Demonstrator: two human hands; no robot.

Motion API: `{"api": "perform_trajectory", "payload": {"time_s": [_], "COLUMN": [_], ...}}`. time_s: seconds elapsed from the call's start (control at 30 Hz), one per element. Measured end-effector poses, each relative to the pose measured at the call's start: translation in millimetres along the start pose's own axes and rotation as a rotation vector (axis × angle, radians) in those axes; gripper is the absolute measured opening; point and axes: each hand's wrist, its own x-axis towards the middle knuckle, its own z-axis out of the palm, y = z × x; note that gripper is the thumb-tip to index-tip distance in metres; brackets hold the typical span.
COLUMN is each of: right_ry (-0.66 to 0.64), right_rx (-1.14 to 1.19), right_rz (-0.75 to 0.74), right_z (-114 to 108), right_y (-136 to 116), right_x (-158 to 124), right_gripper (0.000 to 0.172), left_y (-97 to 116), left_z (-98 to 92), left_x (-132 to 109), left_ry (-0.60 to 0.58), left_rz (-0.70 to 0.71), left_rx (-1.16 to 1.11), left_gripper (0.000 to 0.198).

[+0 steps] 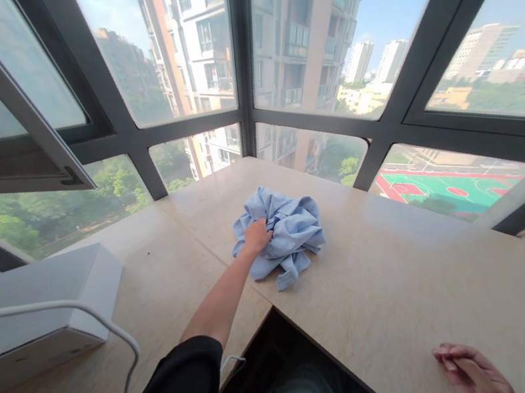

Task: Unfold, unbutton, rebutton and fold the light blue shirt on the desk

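Note:
A crumpled light blue shirt (287,229) lies in a heap on the beige stone sill (389,282) near the corner of the window. My left hand (257,236) reaches out at arm's length and is closed on the shirt's left side, fingers sunk in the cloth. My right hand (469,371) rests on the sill at the near right, fingers curled loosely against the stone, holding nothing that I can see.
A white box-shaped appliance (33,311) with a white cable (107,325) sits on the sill at the left. Dark-framed windows (247,111) wrap the corner; one pane at the upper left is tilted open. A dark gap (283,369) opens below the sill before me.

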Motion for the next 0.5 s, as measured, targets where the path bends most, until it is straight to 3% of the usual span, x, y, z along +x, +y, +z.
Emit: {"api": "perform_trajectory", "payload": {"time_s": [0.1, 0.23, 0.4, 0.5], "right_ry": [-0.012, -0.036, -0.082, -0.108], "right_rx": [-0.014, -0.029, -0.061, -0.069], "right_rz": [-0.028, -0.040, -0.067, -0.099], "right_z": [1, 3, 6, 9], "right_y": [1, 3, 6, 8], "right_x": [-1, -1, -1, -3], "right_gripper": [0.026, 0.025, 0.024, 0.022], "left_y": [-2, 18, 89, 145], "left_z": [-3.3, -26.0, -73.7, -104.2], "left_x": [8, 14, 13, 3], "left_ry": [-0.083, -0.072, 0.069, 0.188], "left_rz": [0.002, 0.090, 0.322, 0.560], "left_rx": [0.021, 0.015, -0.085, -0.356], "left_gripper": [0.023, 0.026, 0.038, 0.036]}}
